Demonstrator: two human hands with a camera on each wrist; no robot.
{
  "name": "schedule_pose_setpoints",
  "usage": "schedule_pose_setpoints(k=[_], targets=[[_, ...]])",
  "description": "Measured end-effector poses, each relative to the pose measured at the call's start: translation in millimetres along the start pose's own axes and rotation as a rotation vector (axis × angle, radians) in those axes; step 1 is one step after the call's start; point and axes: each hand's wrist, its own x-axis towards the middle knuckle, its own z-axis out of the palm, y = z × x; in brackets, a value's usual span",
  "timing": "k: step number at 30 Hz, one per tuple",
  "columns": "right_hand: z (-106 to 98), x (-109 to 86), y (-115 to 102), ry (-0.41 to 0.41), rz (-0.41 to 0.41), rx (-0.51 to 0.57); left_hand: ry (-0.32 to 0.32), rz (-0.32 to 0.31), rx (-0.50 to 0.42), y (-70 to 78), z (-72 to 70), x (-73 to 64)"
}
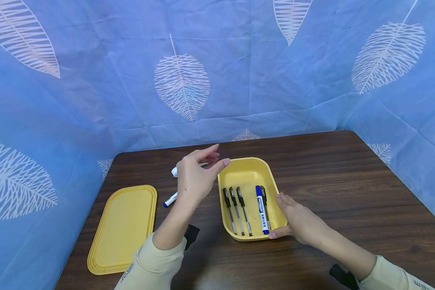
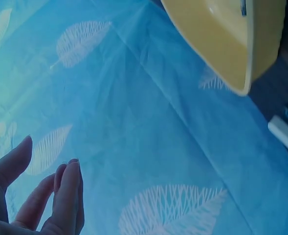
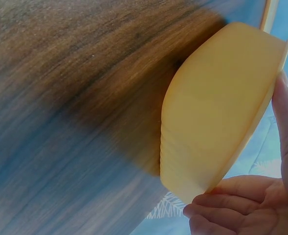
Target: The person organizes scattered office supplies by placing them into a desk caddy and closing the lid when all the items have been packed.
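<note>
— What does your right hand point(image 1: 301, 223) rest against?

— The smooth yellow plastic rectangular tray point(image 1: 244, 169), its wall satiny with a faint sheen. You can see the matching flat yellow plastic lid point(image 1: 125, 227), matt with a ridged rim.

— And under them?

— The dark brown wood-grain table point(image 1: 348, 181), smooth, slightly glossy. Behind it you have the thin blue leaf-printed cloth backdrop point(image 1: 257, 80), matt and creased. The blue-and-white plastic marker point(image 1: 262, 209) looks glossy.
</note>
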Motion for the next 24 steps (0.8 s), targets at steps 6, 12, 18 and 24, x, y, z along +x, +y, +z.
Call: schedule_pose_setpoints(k=[6,12,18,24], targets=[[1,0.7,0,-0.004,0.014,-0.007,0.041,-0.017,0.038,-1.9,-20.4,6.3],[2,0.6,0,0.004,0.011,-0.016,0.08,-0.031,0.067,-14.1,-35.2,10.0],[3,0.1,1,0.024,-0.011,-0.029,0.096,-0.128,0.065,-27.9,-46.3,14.0],[4,0.3,0,0.024,-0.007,-0.031,0.107,-0.18,0.06,-40.6,-54.0,16.0]])
